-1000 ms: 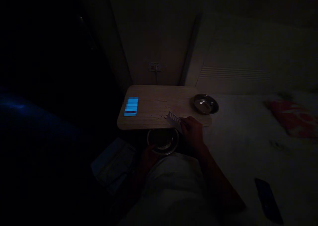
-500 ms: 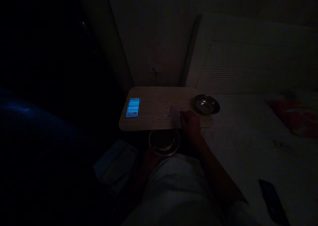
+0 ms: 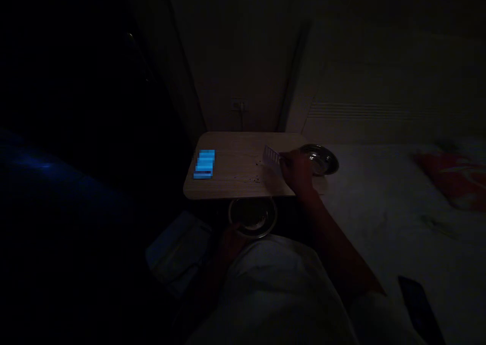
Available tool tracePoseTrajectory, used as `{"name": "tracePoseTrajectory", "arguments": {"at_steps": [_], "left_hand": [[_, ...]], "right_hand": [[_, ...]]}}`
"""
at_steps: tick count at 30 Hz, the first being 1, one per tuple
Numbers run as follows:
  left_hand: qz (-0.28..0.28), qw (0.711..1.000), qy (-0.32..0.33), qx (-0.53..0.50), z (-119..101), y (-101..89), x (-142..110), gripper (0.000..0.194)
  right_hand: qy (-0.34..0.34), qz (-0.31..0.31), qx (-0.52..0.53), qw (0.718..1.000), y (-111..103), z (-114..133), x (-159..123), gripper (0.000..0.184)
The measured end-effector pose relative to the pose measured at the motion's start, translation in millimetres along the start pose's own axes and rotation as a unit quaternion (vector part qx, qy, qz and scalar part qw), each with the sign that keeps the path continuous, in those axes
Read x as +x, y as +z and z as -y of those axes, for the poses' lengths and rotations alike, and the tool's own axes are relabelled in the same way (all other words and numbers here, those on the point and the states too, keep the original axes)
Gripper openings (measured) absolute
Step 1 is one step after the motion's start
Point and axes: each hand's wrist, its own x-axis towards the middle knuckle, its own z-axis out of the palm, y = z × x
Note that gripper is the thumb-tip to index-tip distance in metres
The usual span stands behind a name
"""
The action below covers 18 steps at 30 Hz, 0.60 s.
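The room is very dark. My right hand (image 3: 296,172) reaches over a small wooden table (image 3: 235,183) and is closed on a small pale ribbed strip (image 3: 272,156), held just above the tabletop near dark crumbs (image 3: 250,178). My left hand (image 3: 227,240) holds the near rim of a steel bowl (image 3: 252,217) below the table's front edge. A second steel bowl (image 3: 321,158) sits at the table's right end, just behind my right hand.
A lit phone screen (image 3: 205,163) glows blue on the table's left side. A bed with white sheet (image 3: 383,208) lies to the right, with a red patterned pillow (image 3: 451,178) and a dark phone (image 3: 419,307). A wall socket (image 3: 237,103) is behind the table. A pale object (image 3: 178,251) lies on the floor.
My right hand has carried the pale strip away from the table's front edge, back and a little right toward the far bowl. My left hand and its bowl stay put.
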Motion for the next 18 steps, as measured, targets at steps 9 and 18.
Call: {"name": "tracePoseTrajectory", "arguments": {"at_steps": [9, 18], "left_hand": [[0.02, 0.997, -0.059, -0.056, -11, 8.7, -2, 0.042], [0.035, 0.995, -0.067, -0.057, -15, 15.0, -6, 0.036]], "right_hand": [[0.1, 0.073, -0.077, 0.989, 52, 8, 97, 0.032], [0.107, 0.121, -0.106, 0.981, 78, 5, 103, 0.034]]}}
